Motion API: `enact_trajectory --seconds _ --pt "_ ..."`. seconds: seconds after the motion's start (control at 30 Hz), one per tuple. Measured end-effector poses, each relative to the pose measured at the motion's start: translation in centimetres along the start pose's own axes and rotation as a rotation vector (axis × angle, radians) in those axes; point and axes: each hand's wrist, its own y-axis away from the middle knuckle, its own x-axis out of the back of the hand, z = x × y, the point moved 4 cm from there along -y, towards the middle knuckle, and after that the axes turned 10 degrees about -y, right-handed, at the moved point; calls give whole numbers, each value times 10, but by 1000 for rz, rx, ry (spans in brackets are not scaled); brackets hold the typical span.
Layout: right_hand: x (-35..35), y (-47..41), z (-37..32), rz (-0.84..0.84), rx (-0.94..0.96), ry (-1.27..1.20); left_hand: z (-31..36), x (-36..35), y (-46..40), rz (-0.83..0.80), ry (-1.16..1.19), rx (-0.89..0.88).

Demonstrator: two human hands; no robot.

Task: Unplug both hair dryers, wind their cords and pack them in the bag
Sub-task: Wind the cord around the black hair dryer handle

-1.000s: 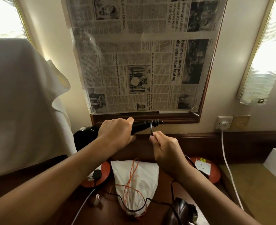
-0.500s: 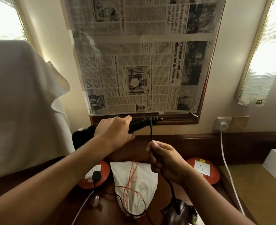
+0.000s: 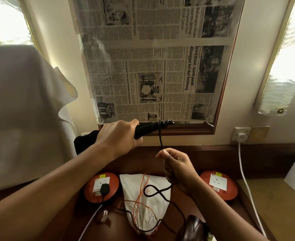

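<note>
Dark wood table first: the white bag [image 3: 146, 197] lies mid-table under slack cord [image 3: 160, 141]. Right hand [image 3: 177, 168] pinches that cord; keep it taut for each turn. Beyond, left hand [image 3: 118, 136] grips the dryer [image 3: 144, 130], raised near the far edge.

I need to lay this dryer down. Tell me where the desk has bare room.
Bare wood shows behind the white bag, between the two orange socket discs and the back rail, under your right hand. Toward you it is crowded: black cord, orange string and the second dryer lie beside the bag.
</note>
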Motion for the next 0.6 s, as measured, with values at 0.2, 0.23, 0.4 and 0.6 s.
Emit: enact_trajectory --seconds 0.2,0.23,0.4,0.6 --pt "7 -11 -1 -42 -43 24 -1 5 3 19 -21 -20" --pt "8 -14 -5 -29 -37 41 -2 7 4 27 -20 -22" --pt "14 -35 -30 114 83 274 1 16 7 54 -54 -79" --pt "24 -50 -58 184 177 607 4 15 14 70 -79 -133"
